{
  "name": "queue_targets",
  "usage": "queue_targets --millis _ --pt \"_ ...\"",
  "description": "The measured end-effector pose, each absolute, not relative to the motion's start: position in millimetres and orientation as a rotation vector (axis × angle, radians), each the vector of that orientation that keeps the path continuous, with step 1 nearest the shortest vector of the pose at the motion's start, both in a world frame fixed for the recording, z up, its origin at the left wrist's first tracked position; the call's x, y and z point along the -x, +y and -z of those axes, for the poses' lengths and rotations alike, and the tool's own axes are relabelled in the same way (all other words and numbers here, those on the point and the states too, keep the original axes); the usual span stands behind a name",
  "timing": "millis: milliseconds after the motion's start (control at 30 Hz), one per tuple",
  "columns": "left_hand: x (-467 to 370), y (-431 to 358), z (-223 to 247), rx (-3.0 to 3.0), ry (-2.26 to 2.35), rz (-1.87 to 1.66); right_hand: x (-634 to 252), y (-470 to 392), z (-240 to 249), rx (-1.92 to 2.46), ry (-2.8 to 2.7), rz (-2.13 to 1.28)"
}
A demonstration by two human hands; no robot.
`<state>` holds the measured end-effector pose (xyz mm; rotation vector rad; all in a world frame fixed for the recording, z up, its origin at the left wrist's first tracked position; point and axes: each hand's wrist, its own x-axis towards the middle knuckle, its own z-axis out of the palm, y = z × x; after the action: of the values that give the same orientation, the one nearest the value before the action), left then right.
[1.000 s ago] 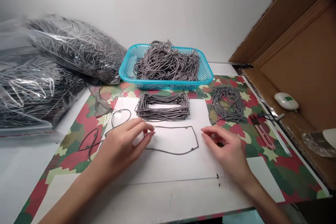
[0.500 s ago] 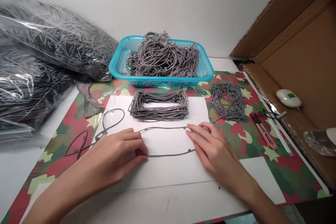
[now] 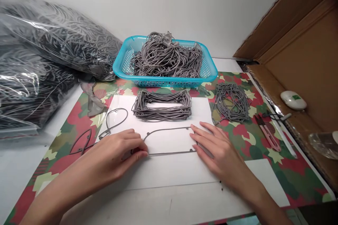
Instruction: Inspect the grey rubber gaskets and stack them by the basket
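A counter [image 3: 298,179] under a red, green and cream patterned cover fills most of the view, with a cardboard panel [image 3: 311,38] at the right edge. Bulging clear plastic bags [image 3: 66,38] of gray cord crowd the left. At the back sits a blue basket [image 3: 169,80], heaped with more gray cord. White paper [image 3: 169,168] covers the middle.

Two bare hands lie over the paper, with the thin gray loop [image 3: 169,153] flat between them, its long sides running left to right. The left hand [image 3: 123,149] is curled at the loop's left end, thumb and forefinger nearly meeting and seemingly pinching the lower corner (the exact contact is hidden by the fingers). The right hand [image 3: 215,147] lies palm down, fingers loosely spread over the right end, pressing or resting rather than gripping.

Just beyond the loop is a neat stack of similar loops [image 3: 163,114], roughly rectangular, with paper showing through its center. Right of that lies a messier pile of cord [image 3: 239,112]; farther right are pink-handled snips [image 3: 271,140]. Smaller loose cord [image 3: 116,125] lies beyond the left wrist.

The step in hand looks like coaxing the loop into an even outline. Such soft cord would call for small fingertip nudges at the corners, with the opposite end steadied.
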<state>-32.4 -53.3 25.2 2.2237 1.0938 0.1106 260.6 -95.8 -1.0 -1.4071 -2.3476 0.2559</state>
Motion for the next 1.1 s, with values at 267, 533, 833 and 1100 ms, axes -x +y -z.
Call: queue_targets --millis 267,533,833,1100 --pt "37.1 -54.9 -23.4 -2.146 1.160 -0.122 -260.3 -94.7 2.5 1.391 -2.346 -0.243" --pt "36.3 -55.3 -20.7 -2.173 1.153 -0.281 -260.5 -94.5 2.4 1.388 -2.345 -0.253" --pt "36.2 -56.2 -25.9 -2.106 1.127 -0.306 -260.8 -94.9 3.3 1.385 -2.339 -0.243" --pt "35.4 -56.2 -26.0 -2.069 1.078 -0.242 -260.1 -94.5 1.4 1.387 -2.342 -0.242"
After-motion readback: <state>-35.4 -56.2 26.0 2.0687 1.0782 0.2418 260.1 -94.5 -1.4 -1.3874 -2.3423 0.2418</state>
